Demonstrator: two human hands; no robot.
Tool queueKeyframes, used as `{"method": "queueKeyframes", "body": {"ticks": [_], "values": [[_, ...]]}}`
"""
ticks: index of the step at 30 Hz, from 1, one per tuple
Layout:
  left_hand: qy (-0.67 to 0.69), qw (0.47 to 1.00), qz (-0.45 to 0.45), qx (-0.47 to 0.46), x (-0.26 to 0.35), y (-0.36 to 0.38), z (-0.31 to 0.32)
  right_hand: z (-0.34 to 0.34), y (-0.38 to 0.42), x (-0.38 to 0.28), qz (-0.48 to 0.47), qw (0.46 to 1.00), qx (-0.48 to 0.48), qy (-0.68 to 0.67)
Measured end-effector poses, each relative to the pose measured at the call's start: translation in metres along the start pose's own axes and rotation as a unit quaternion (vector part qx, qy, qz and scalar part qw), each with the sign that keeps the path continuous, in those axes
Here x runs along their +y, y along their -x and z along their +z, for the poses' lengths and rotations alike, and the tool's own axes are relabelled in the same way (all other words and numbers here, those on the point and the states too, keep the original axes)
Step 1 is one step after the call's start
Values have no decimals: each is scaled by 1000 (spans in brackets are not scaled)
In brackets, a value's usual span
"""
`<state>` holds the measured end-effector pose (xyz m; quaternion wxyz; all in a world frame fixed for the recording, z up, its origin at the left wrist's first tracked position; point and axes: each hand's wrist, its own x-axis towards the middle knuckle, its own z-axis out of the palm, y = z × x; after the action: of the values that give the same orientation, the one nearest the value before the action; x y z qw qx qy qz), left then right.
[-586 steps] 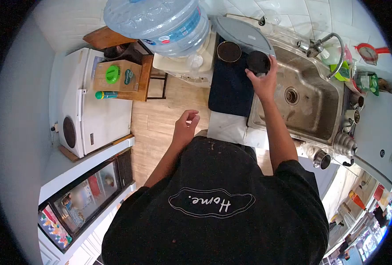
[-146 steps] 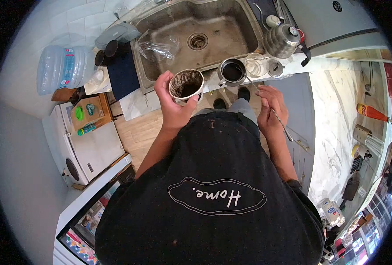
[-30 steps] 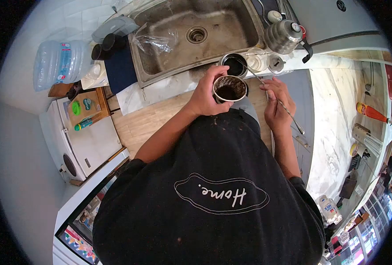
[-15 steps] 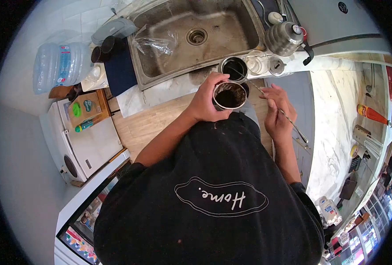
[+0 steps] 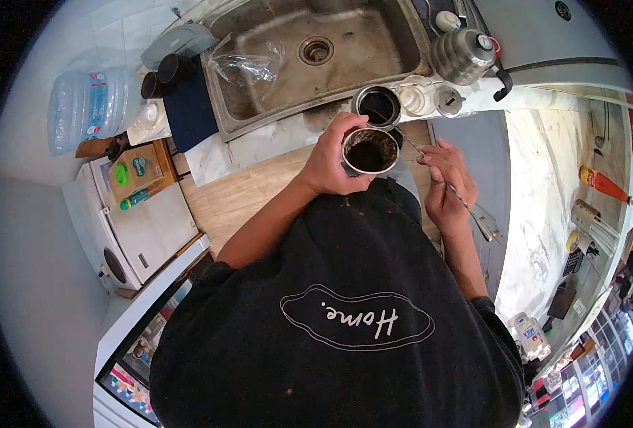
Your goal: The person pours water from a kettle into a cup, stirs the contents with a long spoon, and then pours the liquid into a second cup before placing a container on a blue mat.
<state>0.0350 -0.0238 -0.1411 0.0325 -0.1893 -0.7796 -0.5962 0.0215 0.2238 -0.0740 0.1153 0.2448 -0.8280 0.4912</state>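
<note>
My left hand (image 5: pixel 334 158) is wrapped round a cup (image 5: pixel 368 168) whose inner wall is coated with dark brown residue, its mouth tilted toward me. In my right hand (image 5: pixel 448 184) is a long, thin bar spoon (image 5: pixel 466 203) with a twisted handle, held between fingers and thumb. One end of the spoon reaches into a metal cup (image 5: pixel 360 95) of dark liquid at the counter edge, just beyond the held cup. The other end sticks out past my palm, toward the lower right. Clear glass containers (image 5: pixel 416 100) stand beside the metal cup.
A steel sink (image 5: pixel 288 93) with a crumpled plastic bag (image 5: pixel 256 65) lies ahead. To its right stands a metal kettle (image 5: pixel 461 57) near a small metal lid (image 5: pixel 448 101). A marble counter (image 5: pixel 534 214) with a red-orange bottle (image 5: pixel 605 185) runs along my right.
Both hands stay almost in place. The spoon's outer end has dipped slightly lower and toward me, and the view has shifted a little.
</note>
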Motion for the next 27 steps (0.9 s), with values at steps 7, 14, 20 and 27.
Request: {"method": "queueKeyframes", "body": {"ticks": [7, 14, 20, 27], "values": [[-8, 1000, 11, 1, -1, -1, 0, -6, -6, -2, -1, 1000, -8, -9], [-15, 1000, 11, 7, 0, -2, -1, -2, -17, 0, -6, 1000, 19, 25], [-9, 1000, 2, 14, 1, 0, -1, -2, -8, -2, -21, 999, -16, 21], [-16, 1000, 6, 11, 0, 0, -1, -2, -12, 1, -20, 999, 29, 22]]}}
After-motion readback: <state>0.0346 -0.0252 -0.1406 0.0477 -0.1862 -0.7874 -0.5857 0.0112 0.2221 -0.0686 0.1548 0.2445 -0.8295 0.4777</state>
